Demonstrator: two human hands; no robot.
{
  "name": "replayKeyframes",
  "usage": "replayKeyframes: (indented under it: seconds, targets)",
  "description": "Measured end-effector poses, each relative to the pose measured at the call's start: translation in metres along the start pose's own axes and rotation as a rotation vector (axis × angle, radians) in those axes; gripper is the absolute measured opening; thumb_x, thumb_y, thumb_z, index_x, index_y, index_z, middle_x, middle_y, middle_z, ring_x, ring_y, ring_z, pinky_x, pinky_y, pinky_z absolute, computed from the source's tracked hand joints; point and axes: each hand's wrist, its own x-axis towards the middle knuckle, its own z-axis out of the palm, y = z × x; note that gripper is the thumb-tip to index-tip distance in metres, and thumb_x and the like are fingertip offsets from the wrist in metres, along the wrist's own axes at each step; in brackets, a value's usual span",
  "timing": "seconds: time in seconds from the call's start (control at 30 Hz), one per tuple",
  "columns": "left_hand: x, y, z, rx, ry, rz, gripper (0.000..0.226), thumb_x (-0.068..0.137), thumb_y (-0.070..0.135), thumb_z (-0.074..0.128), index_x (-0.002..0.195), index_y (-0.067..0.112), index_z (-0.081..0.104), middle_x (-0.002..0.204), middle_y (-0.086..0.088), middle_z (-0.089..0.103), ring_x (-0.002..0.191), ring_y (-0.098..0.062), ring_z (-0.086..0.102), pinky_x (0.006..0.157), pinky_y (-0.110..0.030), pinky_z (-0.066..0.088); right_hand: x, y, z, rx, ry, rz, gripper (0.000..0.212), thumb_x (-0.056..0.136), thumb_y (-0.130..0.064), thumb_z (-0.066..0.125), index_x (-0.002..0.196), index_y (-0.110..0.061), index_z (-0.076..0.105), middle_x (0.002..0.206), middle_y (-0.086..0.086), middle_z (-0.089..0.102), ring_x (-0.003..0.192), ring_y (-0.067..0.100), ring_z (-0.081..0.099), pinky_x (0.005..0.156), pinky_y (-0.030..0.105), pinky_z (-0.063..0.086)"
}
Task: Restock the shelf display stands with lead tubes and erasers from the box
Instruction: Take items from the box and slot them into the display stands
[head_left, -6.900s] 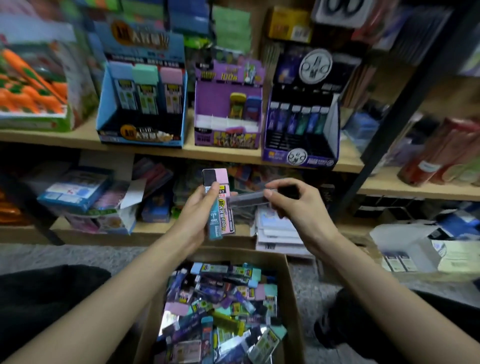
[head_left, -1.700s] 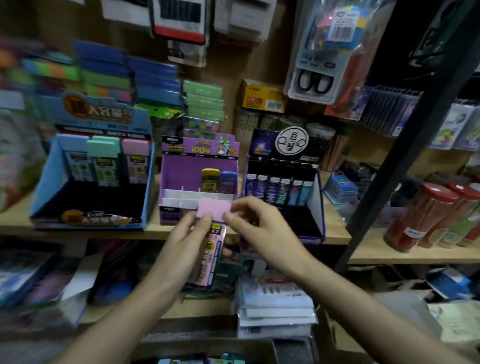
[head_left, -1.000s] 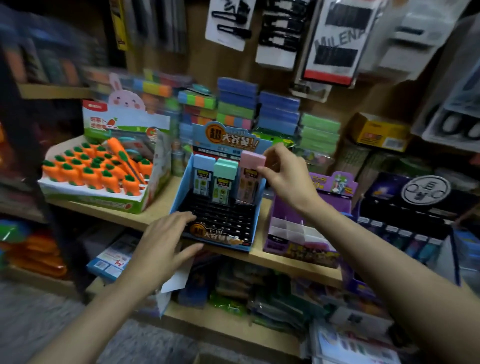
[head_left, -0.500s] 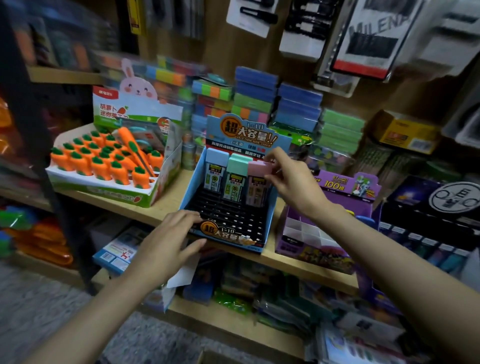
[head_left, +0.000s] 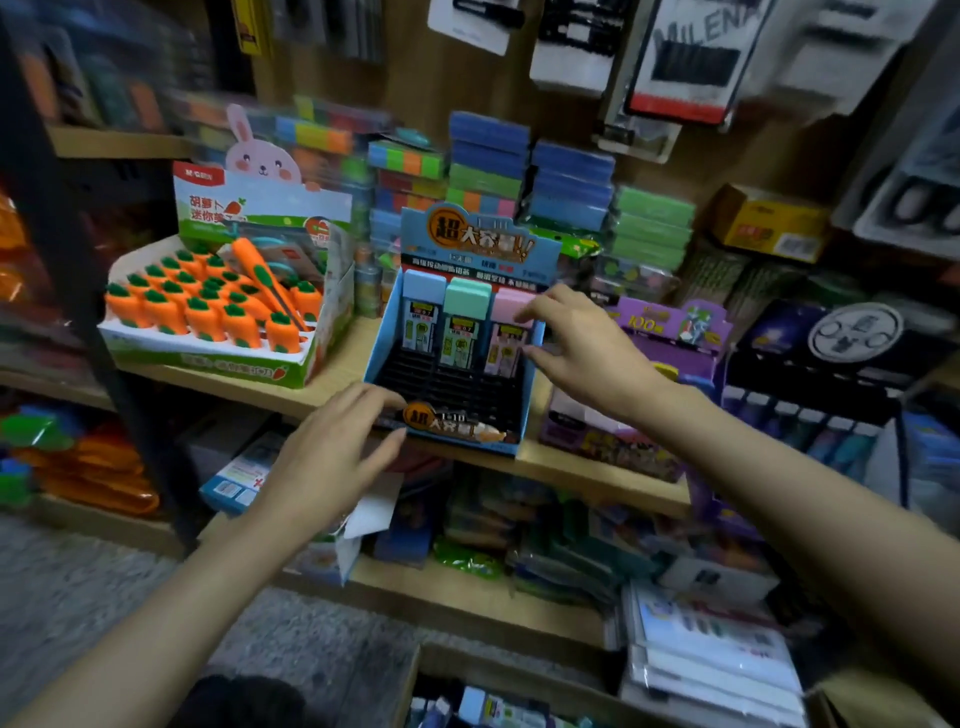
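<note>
A blue display stand (head_left: 382, 338) sits on the wooden shelf (head_left: 597, 467). Three lead tubes stand in its back row, capped blue (head_left: 423, 291), green (head_left: 467, 301) and pink (head_left: 506, 332). My right hand (head_left: 587, 348) hovers at the stand's right side with fingers spread. Its index fingertip touches the pink tube's cap and its thumb lies lower beside the tube. My left hand (head_left: 332, 452) rests flat against the stand's front left corner. The cardboard box (head_left: 493, 670) of tubes and erasers shows at the bottom edge.
A carrot eraser display (head_left: 218, 322) stands left of the blue stand. A purple stand (head_left: 670, 338) and a black stand (head_left: 831, 374) are to its right. Stacked colourful packs fill the shelf back. A dark upright post (head_left: 104, 338) rises at left.
My right hand carried the pink tube to the blue stand and set it in the back row; its fingers have now loosened and spread. My left hand moved to the stand's front.
</note>
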Motion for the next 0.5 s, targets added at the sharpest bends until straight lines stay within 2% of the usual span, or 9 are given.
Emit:
replayKeyframes:
  seconds: [0.1, 0.17, 0.23, 0.3, 0.4, 0.5]
  targets:
    - [-0.023, 0.011, 0.003, -0.096, -0.266, -0.057, 0.018, 0.090, 0.026, 0.059, 0.106, 0.020, 0.056, 0.093, 0.005, 0.063, 0.087, -0.013, 0.061, 0.074, -0.035, 0.051, -0.057, -0.015, -0.002, 0.129, -0.103, 0.006, 0.021, 0.087, -0.014, 0.062, 0.106, -0.007, 0.062, 0.104, 0.010, 0.066, 0.097, 0.025, 0.060, 0.081, 0.031, 0.042]
    - [-0.047, 0.018, 0.017, -0.093, -0.464, -0.063, 0.019, 0.090, 0.025, 0.060, 0.107, 0.017, 0.056, 0.093, 0.003, 0.064, 0.087, -0.013, 0.061, 0.076, -0.033, 0.050, -0.099, -0.019, 0.006, 0.171, -0.215, 0.038, 0.018, 0.086, -0.015, 0.063, 0.103, -0.008, 0.064, 0.101, 0.010, 0.069, 0.095, 0.025, 0.063, 0.082, 0.032, 0.044]
    - [-0.074, 0.023, 0.038, -0.088, -0.589, -0.044, 0.021, 0.090, 0.024, 0.060, 0.107, 0.013, 0.057, 0.097, 0.001, 0.064, 0.090, -0.013, 0.060, 0.081, -0.032, 0.048, -0.141, -0.018, 0.021, 0.193, -0.326, 0.099, 0.020, 0.088, -0.018, 0.062, 0.105, -0.009, 0.064, 0.104, 0.009, 0.069, 0.098, 0.024, 0.063, 0.084, 0.034, 0.046]
    - [-0.107, 0.024, 0.066, -0.126, -0.659, -0.056, 0.019, 0.089, 0.019, 0.061, 0.105, 0.009, 0.057, 0.096, -0.001, 0.062, 0.090, -0.016, 0.059, 0.080, -0.028, 0.046, -0.183, -0.014, 0.041, 0.229, -0.407, 0.176, 0.020, 0.090, -0.021, 0.060, 0.107, -0.011, 0.063, 0.107, 0.007, 0.068, 0.101, 0.021, 0.062, 0.080, 0.031, 0.046]
    - [-0.166, 0.022, 0.117, -0.256, -0.749, -0.208, 0.009, 0.087, 0.006, 0.061, 0.091, 0.010, 0.054, 0.089, -0.009, 0.060, 0.086, -0.022, 0.058, 0.078, -0.031, 0.044, -0.243, -0.005, 0.076, 0.277, -0.510, 0.302, 0.018, 0.092, -0.021, 0.058, 0.107, -0.013, 0.062, 0.106, 0.006, 0.067, 0.098, 0.021, 0.061, 0.072, 0.023, 0.038]
    - [-0.225, 0.020, 0.166, -0.349, -0.795, -0.352, 0.021, 0.084, -0.005, 0.060, 0.086, 0.012, 0.049, 0.081, -0.002, 0.052, 0.083, -0.018, 0.049, 0.068, -0.020, 0.040, -0.299, 0.007, 0.114, 0.288, -0.598, 0.449, 0.018, 0.092, -0.018, 0.055, 0.107, -0.010, 0.062, 0.106, 0.009, 0.067, 0.099, 0.025, 0.060, 0.074, 0.028, 0.038]
